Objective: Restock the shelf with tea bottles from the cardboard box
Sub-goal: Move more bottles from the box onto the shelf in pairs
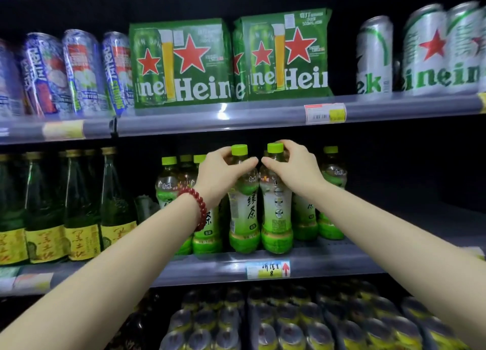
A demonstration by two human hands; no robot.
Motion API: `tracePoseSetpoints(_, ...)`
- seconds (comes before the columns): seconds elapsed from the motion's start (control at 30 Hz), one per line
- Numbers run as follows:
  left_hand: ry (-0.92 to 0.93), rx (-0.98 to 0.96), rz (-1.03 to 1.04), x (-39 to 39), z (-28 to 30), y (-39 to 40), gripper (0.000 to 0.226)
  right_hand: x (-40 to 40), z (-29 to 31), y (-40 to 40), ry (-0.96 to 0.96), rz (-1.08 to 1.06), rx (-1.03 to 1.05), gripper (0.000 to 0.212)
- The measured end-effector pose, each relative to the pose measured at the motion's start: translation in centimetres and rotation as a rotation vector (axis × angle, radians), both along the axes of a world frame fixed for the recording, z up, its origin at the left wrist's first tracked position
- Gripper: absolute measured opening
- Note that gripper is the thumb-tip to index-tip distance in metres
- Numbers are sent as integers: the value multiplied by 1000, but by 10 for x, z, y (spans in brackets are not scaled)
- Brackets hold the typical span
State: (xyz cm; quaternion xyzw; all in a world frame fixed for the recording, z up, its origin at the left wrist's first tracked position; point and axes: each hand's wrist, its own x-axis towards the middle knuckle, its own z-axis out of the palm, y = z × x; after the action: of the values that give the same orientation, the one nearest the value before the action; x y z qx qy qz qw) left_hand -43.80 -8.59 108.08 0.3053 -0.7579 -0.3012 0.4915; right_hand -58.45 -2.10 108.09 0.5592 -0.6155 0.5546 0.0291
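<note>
Two green tea bottles with lime-green caps stand upright side by side at the front of the middle shelf [210,267]. My left hand [223,173], with a red bead bracelet on the wrist, grips the neck of the left bottle [243,213]. My right hand [292,165] grips the neck of the right bottle [276,218]. More tea bottles [168,181] of the same kind stand behind and to both sides. The cardboard box is not in view.
Dark green glass bottles [79,207] fill the middle shelf's left part. Above stand green beer packs [184,63] and tall cans [436,50]. Shrink-wrapped cans [289,320] lie on the shelf below. To the right of the tea bottles the middle shelf is dark and bare.
</note>
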Motion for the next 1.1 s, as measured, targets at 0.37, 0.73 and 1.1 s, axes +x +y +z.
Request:
tracePoseSetpoints(0.37,85,-52,-28,5,-74,8,88,7,-56,20,-41,200,-51,97)
tracePoseSetpoints(0.73,-98,63,145,-2,-86,9,76,-8,-82,25,-55,111,190,47)
tracePoseSetpoints(1.1,-54,169,231,-7,-88,-5,85,-10,-95,-17,-22,19,335,66)
